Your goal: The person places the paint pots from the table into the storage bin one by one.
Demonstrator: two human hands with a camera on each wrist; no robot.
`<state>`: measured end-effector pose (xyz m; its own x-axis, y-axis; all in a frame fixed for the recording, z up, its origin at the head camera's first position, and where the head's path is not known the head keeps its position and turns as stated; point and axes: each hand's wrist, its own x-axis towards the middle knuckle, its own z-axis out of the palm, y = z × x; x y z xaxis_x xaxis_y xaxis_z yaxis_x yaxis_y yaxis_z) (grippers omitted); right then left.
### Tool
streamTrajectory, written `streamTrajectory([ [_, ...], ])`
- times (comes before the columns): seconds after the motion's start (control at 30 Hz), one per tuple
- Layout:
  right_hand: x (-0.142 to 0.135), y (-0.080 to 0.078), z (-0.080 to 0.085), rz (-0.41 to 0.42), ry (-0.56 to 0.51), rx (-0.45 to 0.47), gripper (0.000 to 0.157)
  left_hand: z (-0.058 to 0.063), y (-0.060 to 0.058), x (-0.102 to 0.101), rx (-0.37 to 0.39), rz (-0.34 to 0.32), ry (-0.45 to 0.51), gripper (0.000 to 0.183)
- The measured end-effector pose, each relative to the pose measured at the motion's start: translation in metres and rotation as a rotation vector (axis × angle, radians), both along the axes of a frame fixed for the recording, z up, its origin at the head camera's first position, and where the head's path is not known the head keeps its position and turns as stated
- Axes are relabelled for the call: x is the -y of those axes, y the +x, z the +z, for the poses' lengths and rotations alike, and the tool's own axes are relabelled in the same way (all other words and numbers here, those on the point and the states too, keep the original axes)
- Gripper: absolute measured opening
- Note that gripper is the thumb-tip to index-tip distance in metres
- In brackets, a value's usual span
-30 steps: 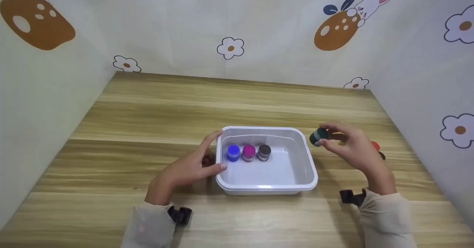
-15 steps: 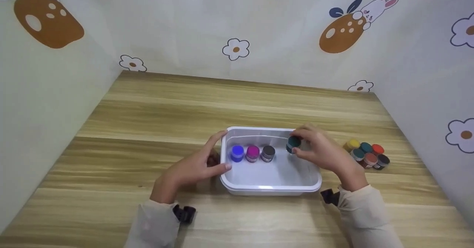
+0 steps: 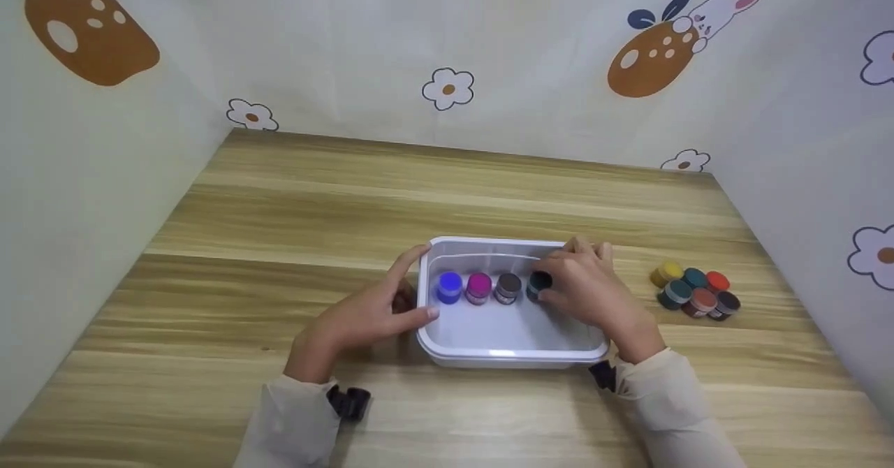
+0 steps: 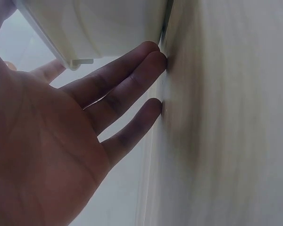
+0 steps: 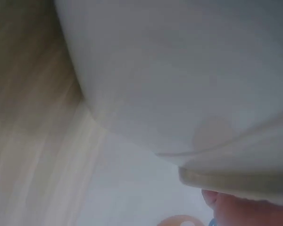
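My left hand (image 3: 356,314) rests at the left end of a white plastic tub (image 3: 513,353), thumb over the rim and index finger at the far corner. In the left wrist view its other fingers (image 4: 127,89) are straight, tips down on the table. My right hand (image 3: 590,290) reaches over the tub's right side and pinches a dark green paint jar (image 3: 538,285) low inside; whether it touches the bottom I cannot tell. A blue jar (image 3: 449,288), a magenta jar (image 3: 478,288) and a dark grey jar (image 3: 508,288) stand in a row to its left.
Several more paint jars stand grouped on the wooden table (image 3: 279,300) right of the tub, among them a yellow jar (image 3: 667,274) and a red jar (image 3: 717,281). Patterned cloth (image 3: 349,56) surrounds the table at the back and sides.
My right hand has carried the dark green jar left from beside the tub, over its rim and down next to the dark grey jar. My left hand has stayed on the tub.
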<state>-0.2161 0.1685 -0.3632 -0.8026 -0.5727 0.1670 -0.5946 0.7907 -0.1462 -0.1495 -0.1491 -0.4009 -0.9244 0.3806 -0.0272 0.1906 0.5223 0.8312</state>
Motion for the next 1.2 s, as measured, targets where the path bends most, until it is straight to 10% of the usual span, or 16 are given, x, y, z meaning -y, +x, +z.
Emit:
streamTrajectory([
  [0.53, -0.017, 0.000, 0.010, -0.006, -0.133, 0.128, 0.033, 0.002, -0.002, -0.001, -0.007, -0.018, 0.025, 0.092],
  [1.2, -0.147, 0.001, 0.020, -0.283, -0.342, 0.107, 0.030, 0.000, -0.001, 0.001, -0.010, -0.028, 0.034, 0.092],
])
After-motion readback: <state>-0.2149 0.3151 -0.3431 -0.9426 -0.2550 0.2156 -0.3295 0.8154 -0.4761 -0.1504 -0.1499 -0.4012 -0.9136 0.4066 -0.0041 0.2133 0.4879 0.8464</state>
